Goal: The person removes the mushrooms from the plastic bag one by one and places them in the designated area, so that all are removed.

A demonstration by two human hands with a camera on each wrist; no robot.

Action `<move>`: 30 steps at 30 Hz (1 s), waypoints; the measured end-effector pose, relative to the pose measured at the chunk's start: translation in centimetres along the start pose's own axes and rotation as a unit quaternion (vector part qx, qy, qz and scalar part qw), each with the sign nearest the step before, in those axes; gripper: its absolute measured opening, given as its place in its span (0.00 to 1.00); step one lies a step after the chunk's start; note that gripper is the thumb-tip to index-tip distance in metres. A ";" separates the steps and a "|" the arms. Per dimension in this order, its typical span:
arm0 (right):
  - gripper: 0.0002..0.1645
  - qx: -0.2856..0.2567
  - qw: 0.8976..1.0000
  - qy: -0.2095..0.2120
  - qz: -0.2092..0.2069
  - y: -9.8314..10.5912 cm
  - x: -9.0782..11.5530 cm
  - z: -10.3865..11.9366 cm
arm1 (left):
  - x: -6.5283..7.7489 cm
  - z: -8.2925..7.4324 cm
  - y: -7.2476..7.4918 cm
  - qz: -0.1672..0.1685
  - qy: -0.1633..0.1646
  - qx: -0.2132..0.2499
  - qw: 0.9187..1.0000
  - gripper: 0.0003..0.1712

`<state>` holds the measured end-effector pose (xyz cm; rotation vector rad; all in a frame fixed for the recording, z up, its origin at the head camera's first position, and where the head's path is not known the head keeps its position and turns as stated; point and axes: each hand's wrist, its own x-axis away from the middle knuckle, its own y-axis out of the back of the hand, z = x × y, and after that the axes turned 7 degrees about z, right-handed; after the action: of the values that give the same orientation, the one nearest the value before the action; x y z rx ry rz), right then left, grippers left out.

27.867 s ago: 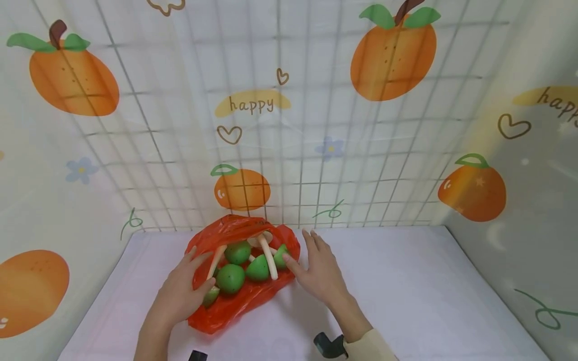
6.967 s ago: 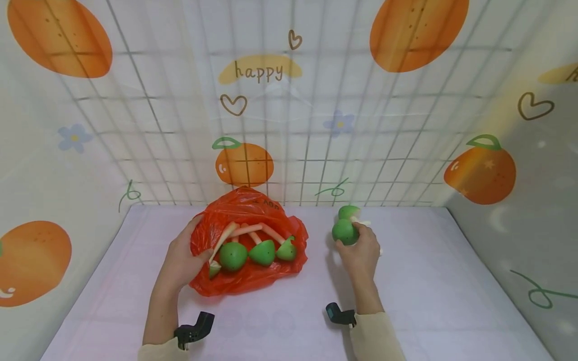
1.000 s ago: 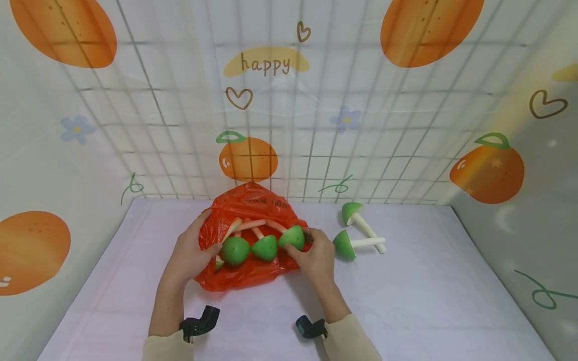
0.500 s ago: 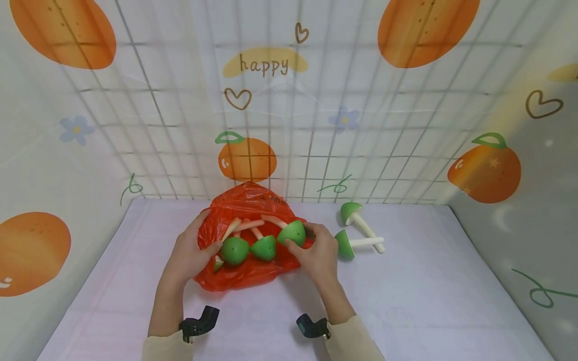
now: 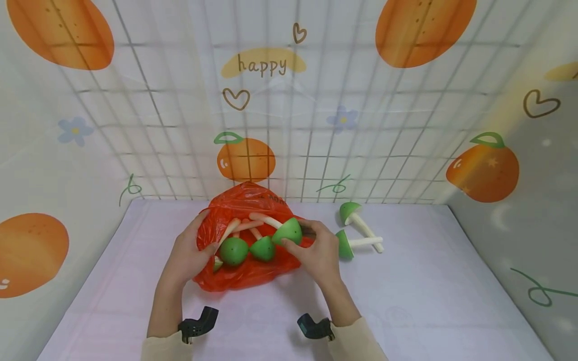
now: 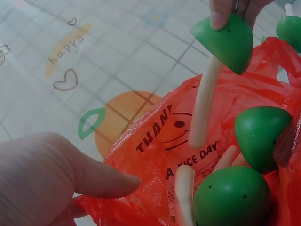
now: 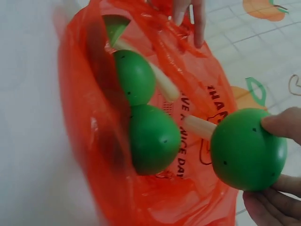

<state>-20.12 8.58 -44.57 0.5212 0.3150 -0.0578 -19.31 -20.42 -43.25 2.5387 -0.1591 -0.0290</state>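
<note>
A red plastic bag (image 5: 246, 195) lies with its mouth towards me, holding several toy mushrooms with green dotted caps and pale stems. My left hand (image 5: 186, 255) holds the bag's left edge, thumb inside the rim. Between thumb and fingers, my right hand (image 5: 319, 253) pinches a mushroom (image 5: 289, 231) by its green cap at the bag's right side. In the left wrist view, that mushroom (image 6: 228, 42) hangs stem down at the bag's mouth. Two caps, a mushroom (image 5: 234, 251) and another mushroom (image 5: 263, 248), sit inside; a cut-looking piece at the left is partly hidden.
Two more mushrooms lie on the white table (image 5: 420, 296) right of the bag: one mushroom (image 5: 349, 213) behind, the other mushroom (image 5: 345, 244) nearer, their stems crossing. A patterned curtain (image 5: 280, 115) over a wire grid stands behind the table.
Over the last second my right hand has lifted the pinched mushroom slightly, its stem swinging clear of the others. Since seven seconds ago, a mushroom was released on the table. The left hand stays put.
</note>
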 end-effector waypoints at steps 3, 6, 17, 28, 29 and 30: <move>0.31 -0.017 1.000 0.003 0.019 0.4 0.1 0.6 | -0.1 0.1 0.0 -0.001 0.006 0.001 1.000 0.48; 0.31 -0.032 0.999 0.002 0.038 1.0 0.3 1.4 | -0.1 0.2 0.0 -0.001 0.006 0.003 1.000 0.48; 0.30 -0.101 0.991 0.036 0.081 3.9 0.9 3.6 | 0.0 0.0 0.1 -0.002 0.001 -0.009 1.000 0.47; 0.28 -0.111 0.994 0.012 0.015 7.4 0.1 2.1 | 0.1 -0.3 0.1 0.000 0.012 -0.009 1.000 0.47; 0.27 -0.111 0.994 0.006 0.007 7.8 0.0 1.7 | 0.1 -0.3 0.1 0.000 0.013 -0.009 1.000 0.47; 0.27 -0.110 0.994 -0.001 -0.002 8.2 -0.1 1.3 | 0.1 -0.2 0.1 0.000 0.013 -0.010 1.000 0.47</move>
<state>-18.78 15.01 -39.52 0.3018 0.3162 -0.0261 -19.19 -20.41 -42.98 2.5186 -0.1481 0.0036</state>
